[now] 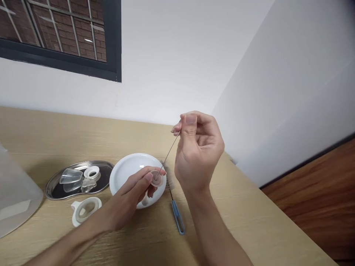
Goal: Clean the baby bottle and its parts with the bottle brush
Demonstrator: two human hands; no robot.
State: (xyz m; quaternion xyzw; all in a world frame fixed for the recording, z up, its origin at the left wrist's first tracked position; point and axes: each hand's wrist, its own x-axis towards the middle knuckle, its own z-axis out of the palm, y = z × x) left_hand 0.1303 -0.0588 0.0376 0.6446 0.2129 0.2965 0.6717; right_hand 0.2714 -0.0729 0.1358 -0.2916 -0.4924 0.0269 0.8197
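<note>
My left hand (135, 188) is closed around a small translucent round piece (157, 178), held over the white plate (119, 171) with its round opening facing up. My right hand (198, 147), raised above it to the right, pinches a thin metal wire (169, 150) between thumb and fingers. The wire slants down to the left, and its lower end reaches into the opening of the round piece. How deep it goes is hidden. Just right of the plate lies a brush with a blue loop handle (178, 218) and dark bristles.
Left of the plate, a kidney-shaped metal tray (51, 186) bears a clear cap (71, 176), a white ring (91, 172) and a crumpled-looking clear piece (88, 185). Nearer me lies a white handled ring part (75, 218). A large translucent container (16, 195) stands at the left edge.
</note>
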